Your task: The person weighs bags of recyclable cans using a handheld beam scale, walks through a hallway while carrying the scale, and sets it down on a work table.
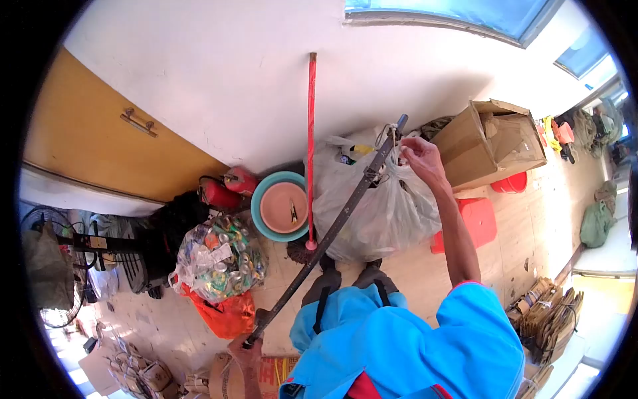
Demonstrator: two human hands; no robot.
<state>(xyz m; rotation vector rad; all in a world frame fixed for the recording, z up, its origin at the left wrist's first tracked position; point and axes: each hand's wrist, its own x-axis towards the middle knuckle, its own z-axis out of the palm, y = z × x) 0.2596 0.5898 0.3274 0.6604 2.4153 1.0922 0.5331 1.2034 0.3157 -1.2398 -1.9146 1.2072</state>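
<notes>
A long dark bar (342,216) runs diagonally in front of my body. Its lower left end is in my left hand (247,356), whose fingers wrap round it. Near the upper end, a large translucent plastic bag (375,229) hangs or rests against the bar, with cord or wire around the bar there. My right hand (423,159) is beside that end, fingers bent together at the bag's top; what they pinch is too small to make out. The bag's lower part is close to my feet.
A red-handled broom (311,146) leans on the wall by nested basins (256,206). A bag of cans (222,263) and red extinguishers (219,193) stand left. Right are an open cardboard box (458,149), a red stool (477,223) and bundled cardboard (548,319).
</notes>
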